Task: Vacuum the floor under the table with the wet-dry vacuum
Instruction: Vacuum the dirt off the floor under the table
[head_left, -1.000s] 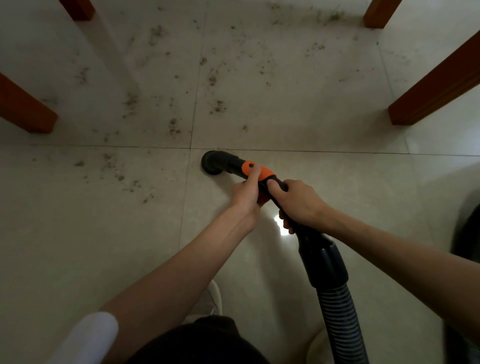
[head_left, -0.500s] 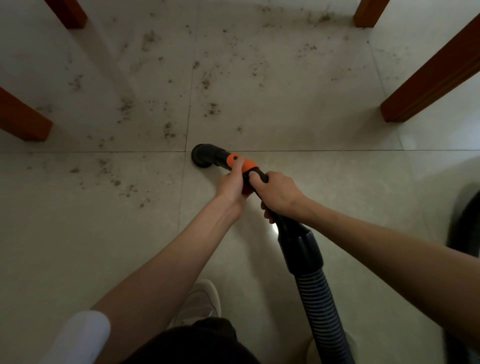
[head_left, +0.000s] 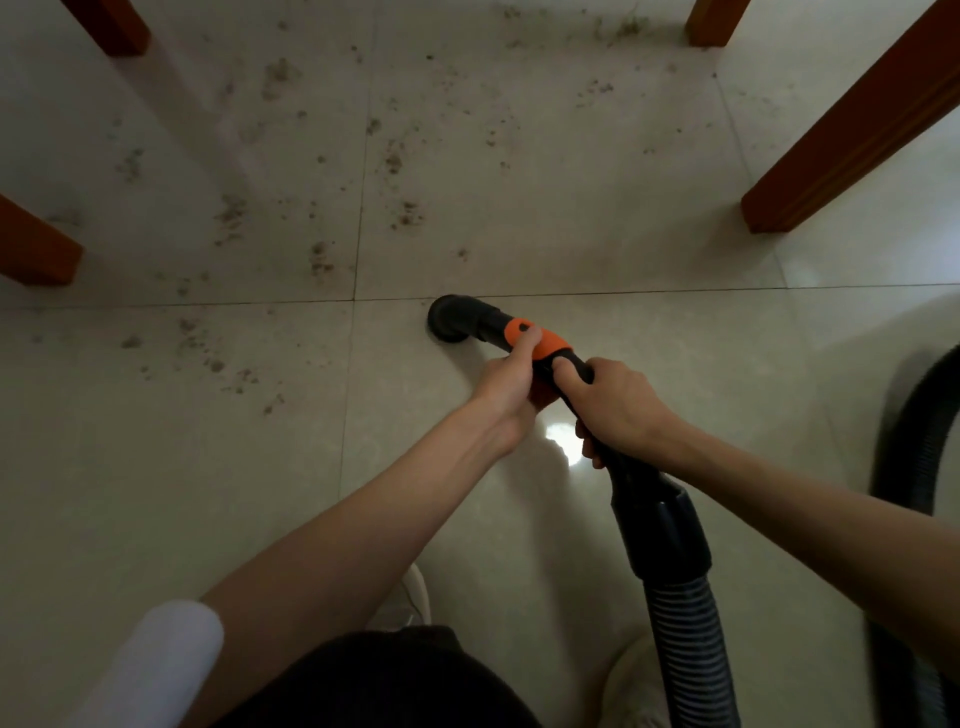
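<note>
A black vacuum wand with an orange collar (head_left: 540, 340) lies low over the pale tiled floor, its round nozzle (head_left: 451, 318) touching a tile just below a grout line. My left hand (head_left: 506, 384) grips the wand at the orange collar. Right behind it, my right hand (head_left: 613, 402) holds the black tube. The ribbed black hose (head_left: 685, 649) runs back toward me at the lower right. Dark crumbs and dirt (head_left: 322, 257) are scattered over the tiles ahead and to the left of the nozzle.
Several reddish-brown wooden table legs stand around the dirty area: left (head_left: 36, 249), far left (head_left: 111, 23), far right (head_left: 714, 21) and right (head_left: 852, 135). A loop of black hose (head_left: 914, 441) lies at the right edge. My pale shoes (head_left: 410, 597) are below.
The nozzle and both hands have shifted right along the grout line since half a second ago. Both grips are unchanged.
</note>
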